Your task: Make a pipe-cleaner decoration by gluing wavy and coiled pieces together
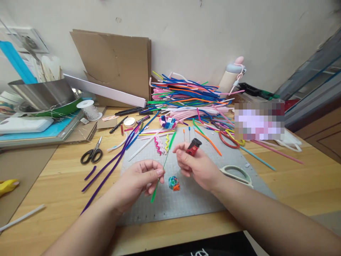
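A green pipe cleaner (172, 141) is pinched between the thumb and fingers of my left hand (147, 175). Fuzz covers its upper and lower ends, while the stretch near my fingertips is thin, like bare wire. My right hand (193, 161) is closed around a small red tool with a black end (194, 145); my fingers hide part of it, so its kind is unclear. Below and between my hands, a small coil of teal, blue and orange pieces (174, 183) lies on the grey cutting mat (186, 202). Pink-and-white and yellow zigzag pieces (160, 145) rest farther back.
Black-handled scissors (92, 155) and purple pipe cleaners (114, 167) lie at left. A pale green scissor-like handle (237, 174) is beside my right forearm. Behind are a large pile of coloured pipe cleaners (186, 96), cardboard (114, 67), a bottle (230, 78) and a metal pot (44, 94).
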`<state>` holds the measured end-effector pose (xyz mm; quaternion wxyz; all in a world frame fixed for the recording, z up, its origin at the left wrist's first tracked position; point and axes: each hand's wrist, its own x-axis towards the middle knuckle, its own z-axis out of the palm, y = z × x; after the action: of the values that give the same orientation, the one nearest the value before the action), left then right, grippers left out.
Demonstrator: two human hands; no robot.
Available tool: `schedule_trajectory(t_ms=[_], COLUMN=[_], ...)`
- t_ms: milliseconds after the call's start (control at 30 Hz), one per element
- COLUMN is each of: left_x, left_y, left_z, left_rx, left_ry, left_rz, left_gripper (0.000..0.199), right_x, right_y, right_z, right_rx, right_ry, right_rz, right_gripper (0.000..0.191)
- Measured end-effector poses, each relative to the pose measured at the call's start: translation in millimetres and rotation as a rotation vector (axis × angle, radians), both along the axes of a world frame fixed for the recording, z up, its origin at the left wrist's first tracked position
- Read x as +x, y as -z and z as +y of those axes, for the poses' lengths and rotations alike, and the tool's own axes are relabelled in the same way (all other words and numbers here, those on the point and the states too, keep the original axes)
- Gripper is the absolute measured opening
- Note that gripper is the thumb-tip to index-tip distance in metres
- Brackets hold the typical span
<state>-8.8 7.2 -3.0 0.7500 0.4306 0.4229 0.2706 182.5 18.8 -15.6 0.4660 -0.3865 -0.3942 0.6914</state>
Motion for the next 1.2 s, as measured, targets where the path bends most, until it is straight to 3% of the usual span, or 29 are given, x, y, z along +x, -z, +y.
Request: schedule_trajectory(t_ms=[433,600,700,767,900,1200], left_x=[7,7,7,7,9,11], left_y=[4.0,5.7,6.3,5.8,4.4,5.1], left_z=[-5,-4,-4,-4,-4,-6], left_rx=[-0.027,-0.004,0.024,0.034,0.037,0.093], left_ry=[0.057,0.017,-0.063,-0.106,-0.138,-0.137], left_rz=[0.027,0.009,-0.02,-0.03,-0.021,-0.014], left_gripper=[0.025,0.024,0.022,0.022,0.024,0.025], right_x=[-2,-2,-1,-1,-1,-3], right_y=[-1.2,-2.9,0.8,4.7,8.7,2.8], right_z=[-3,-2,-1,0,-3,-8], right_rx=[0.059,-0.007,-0.078,-0.07,0.076,0.169], right_ry=[0.06,0.056,-0.006,-0.013,0.029,-0.075], right_rz=[0.114,0.105,0.113,0.045,-0.173,-0.359], right_gripper=[0.022,0.029,0.047,0.053,0.047,0.05])
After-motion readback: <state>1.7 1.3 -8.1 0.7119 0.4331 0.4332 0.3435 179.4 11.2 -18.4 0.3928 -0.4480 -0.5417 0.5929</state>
